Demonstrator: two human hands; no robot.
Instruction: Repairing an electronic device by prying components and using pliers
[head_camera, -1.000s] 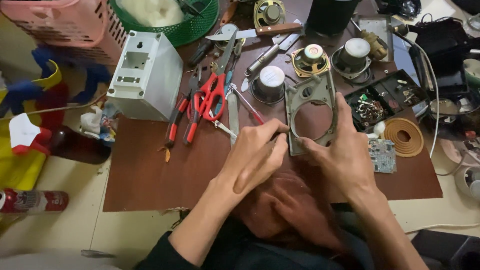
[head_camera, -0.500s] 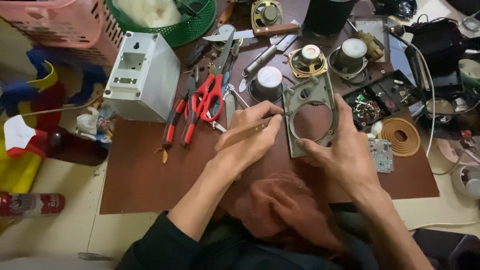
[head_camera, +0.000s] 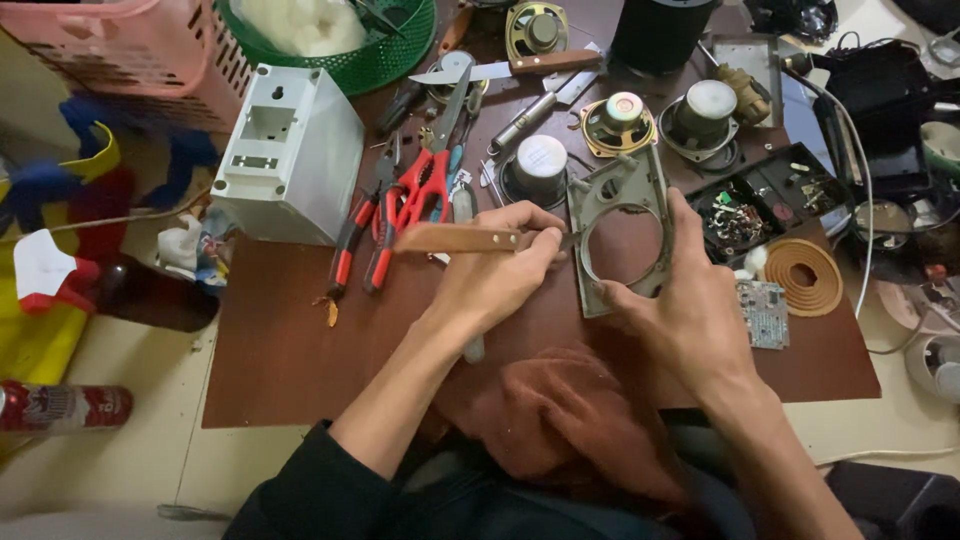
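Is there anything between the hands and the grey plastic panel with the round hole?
Nothing visible. The right hand already grips the grey plastic panel with the round hole, propped on edge. The left hand holds a wooden-handled tool whose tip reaches the panel's left edge.

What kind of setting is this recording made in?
Probably a home or small-shop electronics repair bench: bare speaker drivers, a circuit board and red-handled pliers crowd the brown table. The left hand works a wooden-handled tool on a grey speaker frame steadied by the right hand.
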